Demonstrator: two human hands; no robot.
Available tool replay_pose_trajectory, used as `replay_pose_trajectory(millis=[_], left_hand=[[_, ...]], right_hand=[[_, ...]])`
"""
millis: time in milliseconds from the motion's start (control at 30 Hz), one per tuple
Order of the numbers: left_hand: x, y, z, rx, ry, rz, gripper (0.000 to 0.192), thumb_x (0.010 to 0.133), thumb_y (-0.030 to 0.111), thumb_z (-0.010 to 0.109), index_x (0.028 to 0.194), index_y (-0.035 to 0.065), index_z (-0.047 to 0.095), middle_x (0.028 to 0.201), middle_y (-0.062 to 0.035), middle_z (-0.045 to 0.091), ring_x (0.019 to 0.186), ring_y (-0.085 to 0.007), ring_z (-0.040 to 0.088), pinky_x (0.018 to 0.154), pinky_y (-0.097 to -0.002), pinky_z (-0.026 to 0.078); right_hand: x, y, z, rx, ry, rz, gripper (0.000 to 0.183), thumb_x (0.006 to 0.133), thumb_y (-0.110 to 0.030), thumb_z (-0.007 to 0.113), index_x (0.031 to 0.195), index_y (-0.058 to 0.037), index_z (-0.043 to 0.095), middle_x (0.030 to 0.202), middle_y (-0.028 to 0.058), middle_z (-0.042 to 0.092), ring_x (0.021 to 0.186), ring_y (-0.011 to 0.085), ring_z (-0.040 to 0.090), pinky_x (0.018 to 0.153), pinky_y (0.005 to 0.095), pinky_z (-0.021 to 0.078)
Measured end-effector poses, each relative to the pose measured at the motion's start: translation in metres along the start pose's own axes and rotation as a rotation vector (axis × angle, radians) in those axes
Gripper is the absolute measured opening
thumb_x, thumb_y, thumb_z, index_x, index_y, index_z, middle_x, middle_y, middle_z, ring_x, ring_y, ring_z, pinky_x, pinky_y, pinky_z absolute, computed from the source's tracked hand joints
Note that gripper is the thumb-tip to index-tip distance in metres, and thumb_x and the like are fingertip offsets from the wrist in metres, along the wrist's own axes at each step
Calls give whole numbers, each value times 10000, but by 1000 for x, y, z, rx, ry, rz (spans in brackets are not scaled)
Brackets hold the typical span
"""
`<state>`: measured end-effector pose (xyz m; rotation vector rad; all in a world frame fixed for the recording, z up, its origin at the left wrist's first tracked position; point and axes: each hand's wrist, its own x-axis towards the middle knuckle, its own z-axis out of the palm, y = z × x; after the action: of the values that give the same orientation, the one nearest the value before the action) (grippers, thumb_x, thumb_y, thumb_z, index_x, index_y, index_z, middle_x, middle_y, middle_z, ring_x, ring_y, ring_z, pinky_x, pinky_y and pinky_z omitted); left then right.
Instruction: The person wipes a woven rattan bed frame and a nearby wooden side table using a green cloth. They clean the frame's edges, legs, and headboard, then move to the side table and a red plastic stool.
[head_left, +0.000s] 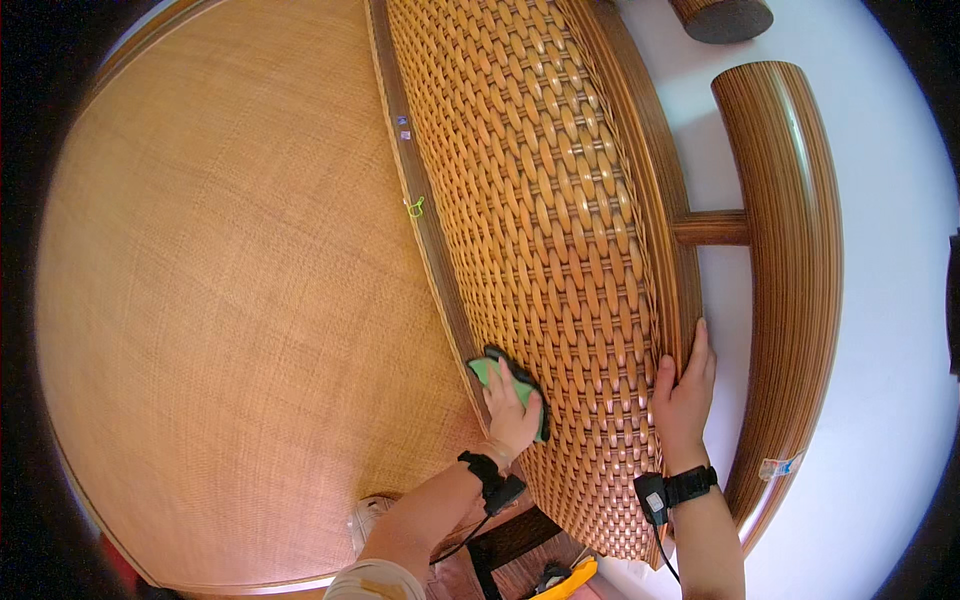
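Observation:
My left hand (511, 420) holds a green cloth (529, 390) with a black edge, pressed flat against the lower part of a woven rattan headboard panel (540, 225). Its fingers spread over the cloth near the panel's dark wooden bottom rail (429, 225). On the right, my right hand (686, 397) grips the brown wooden top rail (664, 225), thumb on the near face and fingers along the outer edge. A black strap with a small device and cable sits on each wrist.
A woven sleeping mat (240, 285) spreads across the left. A striped round wooden bar (787, 247) joins the top rail by a short post (712, 227), before a white wall (885, 315). A green tie (415, 207) hangs on the bottom rail. Something yellow (566, 581) lies below.

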<state>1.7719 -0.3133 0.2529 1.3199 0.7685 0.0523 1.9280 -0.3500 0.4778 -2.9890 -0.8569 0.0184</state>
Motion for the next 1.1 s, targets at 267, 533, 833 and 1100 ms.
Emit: replay_pose_trajectory(millis=[267, 533, 833, 1100], left_hand=[[141, 130, -52, 284, 373, 543, 666, 1010, 359, 474, 1578, 132, 211, 1612, -308, 22, 1435, -593, 40, 1170, -627, 79], [61, 108, -19, 504, 131, 663, 576, 918, 375, 587, 1459, 204, 485, 1577, -355, 70, 1375, -687, 32, 1078, -770, 92], [-97, -23, 60, 590, -286, 691, 519, 956, 547, 523, 1455, 418, 463, 1633, -199, -130, 1435, -579, -132, 1126, -729, -33], [-26, 5, 33, 194, 54, 389, 715, 1014, 407, 433, 1589, 103, 134, 1601, -286, -164, 1451, -533, -157, 1172, -647, 9]], right_hand=[[1, 6, 1, -19, -11, 12, 672, 975, -190, 563, 1545, -69, 229, 1369, 341, 439, 1263, 507, 450, 1065, 535, 393], [0, 10, 3, -11, 18, -7, 685, 966, -239, 575, 1544, -84, 240, 1305, 367, 462, 1191, 529, 482, 1008, 554, 417], [0, 16, 8, -26, 90, -72, 667, 957, -242, 586, 1529, -88, 280, 1227, 321, 513, 1126, 509, 522, 958, 550, 443], [-19, 17, 2, 135, 304, -337, 610, 923, -133, 618, 1460, 12, 369, 1428, 285, 436, 1300, 464, 443, 1100, 486, 362]])
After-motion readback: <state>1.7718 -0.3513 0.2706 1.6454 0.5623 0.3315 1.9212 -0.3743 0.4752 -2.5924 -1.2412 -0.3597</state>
